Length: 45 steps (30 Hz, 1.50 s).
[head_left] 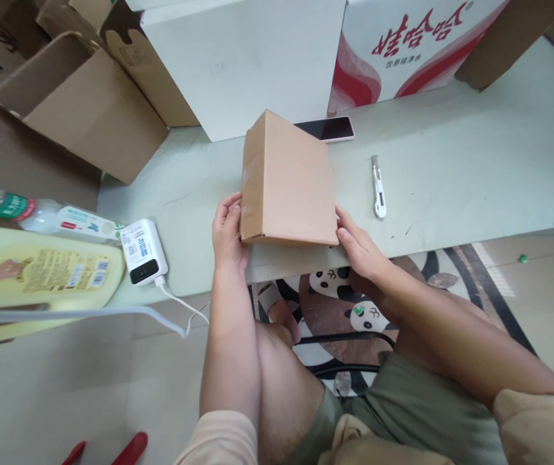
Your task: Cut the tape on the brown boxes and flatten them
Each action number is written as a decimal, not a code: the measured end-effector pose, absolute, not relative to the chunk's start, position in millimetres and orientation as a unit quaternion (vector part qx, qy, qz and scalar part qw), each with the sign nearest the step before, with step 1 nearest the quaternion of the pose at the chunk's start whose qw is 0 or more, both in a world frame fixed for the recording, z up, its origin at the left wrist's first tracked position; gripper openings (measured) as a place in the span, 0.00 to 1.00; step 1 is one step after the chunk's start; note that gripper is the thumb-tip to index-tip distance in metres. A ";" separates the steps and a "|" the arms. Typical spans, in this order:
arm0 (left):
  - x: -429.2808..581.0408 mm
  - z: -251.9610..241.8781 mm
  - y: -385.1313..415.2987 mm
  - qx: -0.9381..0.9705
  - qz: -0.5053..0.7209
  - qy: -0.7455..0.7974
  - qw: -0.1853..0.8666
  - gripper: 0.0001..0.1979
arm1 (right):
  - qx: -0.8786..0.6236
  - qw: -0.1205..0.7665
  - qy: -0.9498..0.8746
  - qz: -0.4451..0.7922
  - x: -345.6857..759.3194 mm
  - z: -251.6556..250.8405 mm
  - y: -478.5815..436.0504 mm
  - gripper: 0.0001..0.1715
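Observation:
A closed brown cardboard box (pixel 299 184) is between my two hands, near the front edge of the pale green table. Against its left side, my left hand (pixel 228 229) has its fingers wrapped round the lower corner. My right hand (pixel 358 245) grips the lower right corner, the fingers along the side and partly hidden. Clear tape runs over the box's left face. To the right lies a white utility knife (pixel 378 187) with its metal tip pointing away from me. A dark-screened phone (pixel 328 128) lies behind the box, partly covered by it.
A white carton (pixel 257 58) and a red-and-white carton (pixel 403 48) stand along the back. Open cardboard boxes (pixel 93 110) fill the back left. At left are a power bank (pixel 144 250) with a white cable, a plastic bottle (pixel 44 216) and a yellow jug (pixel 30 274).

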<state>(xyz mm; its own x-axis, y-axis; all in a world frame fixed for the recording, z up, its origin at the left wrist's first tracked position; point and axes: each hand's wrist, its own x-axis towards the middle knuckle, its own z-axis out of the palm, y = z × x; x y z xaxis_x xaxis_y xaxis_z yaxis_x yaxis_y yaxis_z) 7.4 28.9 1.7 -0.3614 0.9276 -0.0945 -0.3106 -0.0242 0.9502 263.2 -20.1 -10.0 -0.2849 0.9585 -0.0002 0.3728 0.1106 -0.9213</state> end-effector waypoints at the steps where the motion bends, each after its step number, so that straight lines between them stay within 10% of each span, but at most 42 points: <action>1: 8.4 3.0 28.6 0.298 0.650 0.509 0.478 0.18 | -0.499 0.331 -0.667 0.443 263.1 -9.7 -20.1 0.50; 45: 13.9 7.3 19.0 0.318 0.565 0.443 0.619 0.28 | -0.484 0.429 -0.691 0.323 276.5 -27.1 -20.8 0.38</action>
<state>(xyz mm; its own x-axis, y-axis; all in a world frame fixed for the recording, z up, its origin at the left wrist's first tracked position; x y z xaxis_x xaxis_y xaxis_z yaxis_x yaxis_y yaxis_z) 13.9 19.0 7.3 -0.0317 0.9815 -0.1889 -0.4165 0.1588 0.8952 276.5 -20.8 -27.1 -0.1626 0.9461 0.2801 0.3925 0.3225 -0.8614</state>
